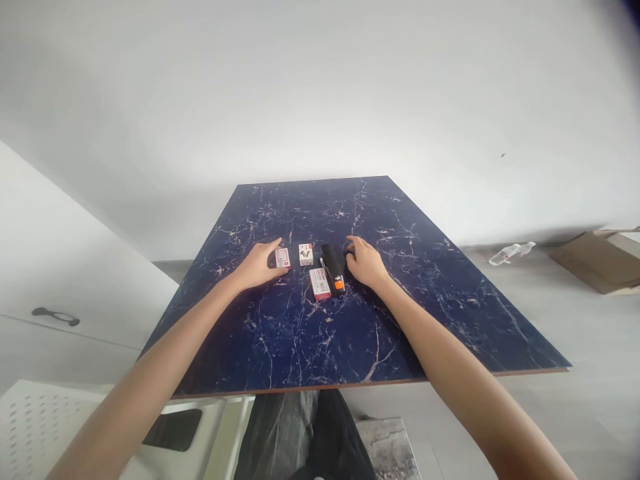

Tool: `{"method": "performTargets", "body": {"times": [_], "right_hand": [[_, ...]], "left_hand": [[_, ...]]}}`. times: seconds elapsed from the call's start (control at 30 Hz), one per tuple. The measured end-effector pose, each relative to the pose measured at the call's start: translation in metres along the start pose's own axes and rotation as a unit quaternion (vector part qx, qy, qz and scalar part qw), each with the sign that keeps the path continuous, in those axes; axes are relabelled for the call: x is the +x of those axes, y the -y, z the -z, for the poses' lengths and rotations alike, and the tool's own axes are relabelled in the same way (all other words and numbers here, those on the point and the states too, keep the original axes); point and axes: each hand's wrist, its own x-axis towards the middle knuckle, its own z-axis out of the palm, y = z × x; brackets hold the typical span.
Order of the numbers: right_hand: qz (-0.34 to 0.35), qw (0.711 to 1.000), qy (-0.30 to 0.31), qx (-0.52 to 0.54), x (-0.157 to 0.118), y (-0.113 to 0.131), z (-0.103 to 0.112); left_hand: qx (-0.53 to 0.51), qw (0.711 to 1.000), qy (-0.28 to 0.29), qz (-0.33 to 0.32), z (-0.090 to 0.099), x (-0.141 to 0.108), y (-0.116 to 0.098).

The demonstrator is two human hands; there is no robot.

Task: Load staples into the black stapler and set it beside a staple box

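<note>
On the dark blue marbled table (pixel 300 347), my left hand (pixel 260 264) is spread around a small red and white box (pixel 283 258), thumb and fingers apart; whether they touch it is hard to tell. Just right of that box stands a small white box (pixel 306 254) with a dark picture. A black stapler (pixel 332 267) with an orange part lies near the middle, and a larger red and white box (pixel 320 284) rests against its lower left side. My right hand (pixel 365 261) is right of the stapler, fingers bent and apart, holding nothing.
A white wall (pixel 320 100) rises behind the table. On the floor at the right are a clear plastic bottle (pixel 511 253) and an open cardboard box (pixel 600 261). At the lower left, a dark phone-like object (pixel 174 430) lies on a white surface.
</note>
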Motion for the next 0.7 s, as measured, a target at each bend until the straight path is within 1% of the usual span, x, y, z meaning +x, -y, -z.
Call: {"method": "performTargets", "body": {"times": [0.03,0.07,0.13,0.17,0.23,0.3,0.33,0.37,0.43,0.57,0.7], "right_hand": [[-0.001,1.000,0.001,0.007,0.000,0.000,0.001],[0.000,1.000,0.002,0.012,0.001,0.000,0.001],[0.003,1.000,0.005,0.019,0.002,-0.001,0.000],[0.004,1.000,0.008,0.021,0.002,-0.001,0.000],[0.005,1.000,0.011,0.020,0.002,-0.003,0.000],[0.010,1.000,0.011,0.019,0.001,-0.004,0.000],[0.016,1.000,0.009,0.019,0.001,-0.004,0.001],[0.022,1.000,0.006,0.021,0.000,-0.004,0.001],[0.033,0.999,0.002,0.026,-0.001,-0.004,0.002],[0.038,0.999,0.007,0.031,-0.002,-0.005,0.001],[0.044,0.999,0.008,0.029,-0.001,-0.006,0.000]], "left_hand": [[-0.004,1.000,-0.008,-0.002,0.000,-0.001,-0.002],[-0.008,1.000,-0.022,-0.009,0.000,-0.003,-0.008],[-0.018,0.998,-0.052,-0.034,-0.001,-0.012,-0.031],[-0.023,0.997,-0.054,-0.050,-0.002,-0.016,-0.045],[-0.028,0.997,-0.030,-0.073,-0.005,-0.022,-0.073],[-0.014,0.996,0.028,-0.079,-0.010,-0.024,-0.093],[-0.001,0.995,0.053,-0.081,-0.013,-0.022,-0.099],[0.012,0.994,0.075,-0.082,-0.017,-0.021,-0.102],[0.034,0.991,0.095,-0.084,-0.024,-0.017,-0.104],[0.027,0.994,0.074,-0.074,-0.032,-0.014,-0.101],[0.003,0.995,0.071,-0.066,-0.030,-0.022,-0.102]]}}
